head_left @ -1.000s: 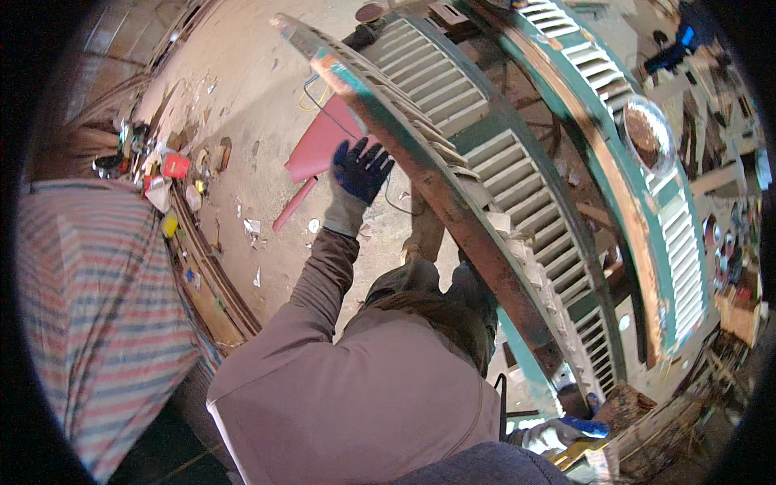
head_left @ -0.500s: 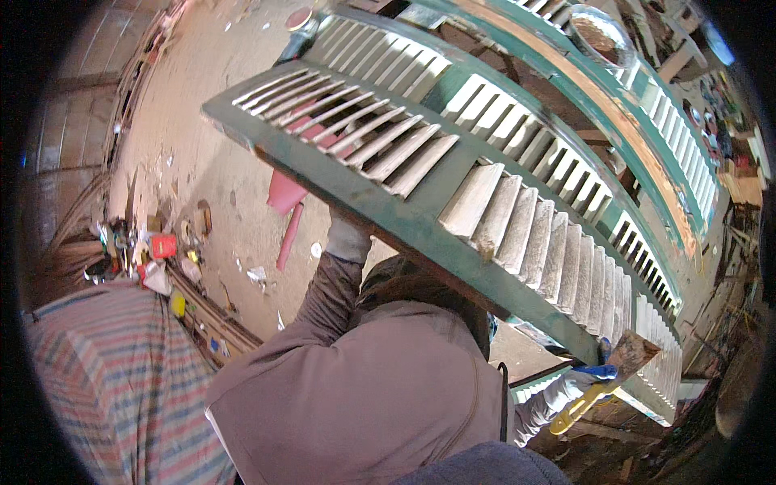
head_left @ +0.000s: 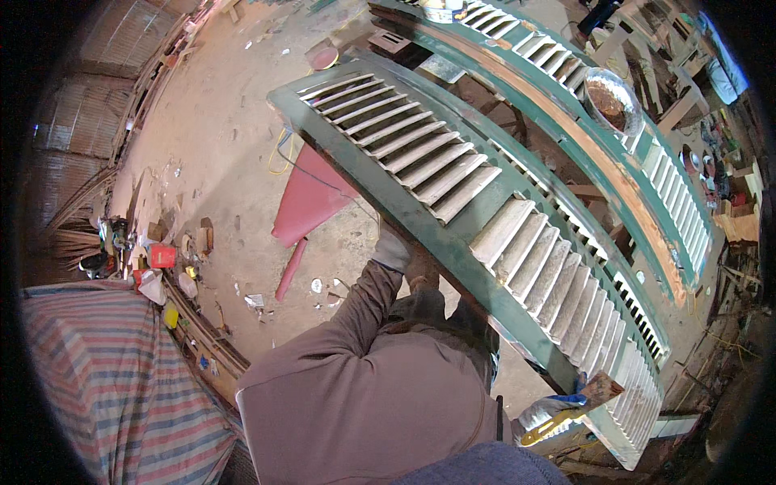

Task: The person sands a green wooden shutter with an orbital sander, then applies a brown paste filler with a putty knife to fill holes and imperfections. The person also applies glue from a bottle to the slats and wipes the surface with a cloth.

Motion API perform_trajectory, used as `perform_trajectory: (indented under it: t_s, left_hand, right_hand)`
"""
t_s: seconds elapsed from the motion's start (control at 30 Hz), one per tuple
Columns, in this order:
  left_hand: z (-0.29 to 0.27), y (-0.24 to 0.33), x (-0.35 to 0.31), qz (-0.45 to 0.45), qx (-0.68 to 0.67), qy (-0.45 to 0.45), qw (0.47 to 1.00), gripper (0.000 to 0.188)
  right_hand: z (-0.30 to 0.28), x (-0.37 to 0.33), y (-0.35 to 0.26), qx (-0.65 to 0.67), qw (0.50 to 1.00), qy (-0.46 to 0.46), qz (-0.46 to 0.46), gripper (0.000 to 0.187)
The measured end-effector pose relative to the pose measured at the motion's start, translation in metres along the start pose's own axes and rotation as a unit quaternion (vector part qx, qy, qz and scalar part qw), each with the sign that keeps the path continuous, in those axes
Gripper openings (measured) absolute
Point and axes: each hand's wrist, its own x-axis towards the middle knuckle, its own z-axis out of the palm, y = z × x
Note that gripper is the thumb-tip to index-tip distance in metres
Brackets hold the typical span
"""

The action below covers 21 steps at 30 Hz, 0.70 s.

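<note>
A long green louvered shutter [head_left: 453, 236] with pale, dirt-stained slats slants from upper left to lower right in front of me. Its lower edge is gripped from below by my left hand [head_left: 394, 249] in a grey glove; the fingertips are hidden behind the wood. Near the shutter's right end, my right hand [head_left: 540, 412], in a grey and blue glove, is closed round a yellow-handled tool [head_left: 602, 390]. The tool has a flat, wide brown head, and I cannot tell whether it is a scraper or a brush. Its head overlaps the shutter's end.
Close behind stands another louvered panel [head_left: 638, 311]. Farther back, a green frame [head_left: 517, 77] carries a round metal bowl [head_left: 612, 101] of brown stuff and a white bucket [head_left: 443, 10]. A red sheet [head_left: 311, 198] lies on the littered floor. Striped cloth [head_left: 105, 380] covers something at left.
The shutter's upper left end has moved right in view, and its face now hides more of the panel behind. Both hands have shifted lower with it, keeping their holds.
</note>
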Motion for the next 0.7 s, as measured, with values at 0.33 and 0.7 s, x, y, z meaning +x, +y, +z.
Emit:
perform_trajectory:
  t_s: [0.33, 0.7]
  left_hand:
    - [-0.042, -0.012, 0.005, -0.005, 0.294, 0.255, 0.921, 0.039]
    - [-0.022, -0.048, 0.069, -0.086, 0.392, 0.234, 0.885, 0.037]
  right_hand:
    - [0.014, 0.019, -0.027, -0.105, 0.981, -0.164, 0.021, 0.061]
    - [0.009, 0.013, -0.021, -0.036, 0.946, -0.299, 0.12, 0.049]
